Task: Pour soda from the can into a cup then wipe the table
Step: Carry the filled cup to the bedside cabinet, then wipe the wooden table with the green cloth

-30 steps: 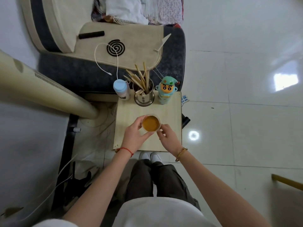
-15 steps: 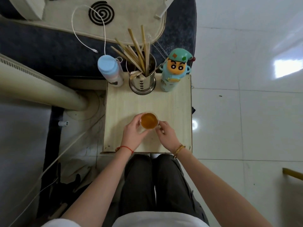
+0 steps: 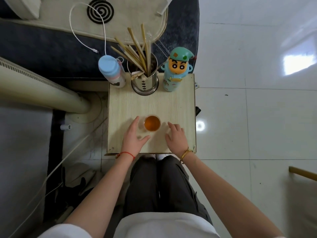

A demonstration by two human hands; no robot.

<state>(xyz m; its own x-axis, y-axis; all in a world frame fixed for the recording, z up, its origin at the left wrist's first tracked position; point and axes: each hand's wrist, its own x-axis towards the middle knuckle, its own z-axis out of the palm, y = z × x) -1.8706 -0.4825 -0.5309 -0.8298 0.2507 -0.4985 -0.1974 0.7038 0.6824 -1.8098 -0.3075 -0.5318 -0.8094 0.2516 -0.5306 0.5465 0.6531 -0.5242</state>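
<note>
Hands sit nearest, low on the small table [image 3: 180,107]: the left hand [image 3: 133,136] has fingers spread and relaxed beside the cup [image 3: 152,123], perhaps brushing its clear wall, gripping nothing; the right hand [image 3: 175,137] rests loosely open just right of it, apart. The cup stands upright at frame centre, filled with amber soda, so pouring looks done; no can or cloth shows. Bare tabletop lies beyond it for wiping. At the far edge stand a blue-lidded bottle [image 3: 111,71], a chopstick holder [image 3: 145,79] and a cartoon bottle [image 3: 175,71], crowding any wide sweep.
</note>
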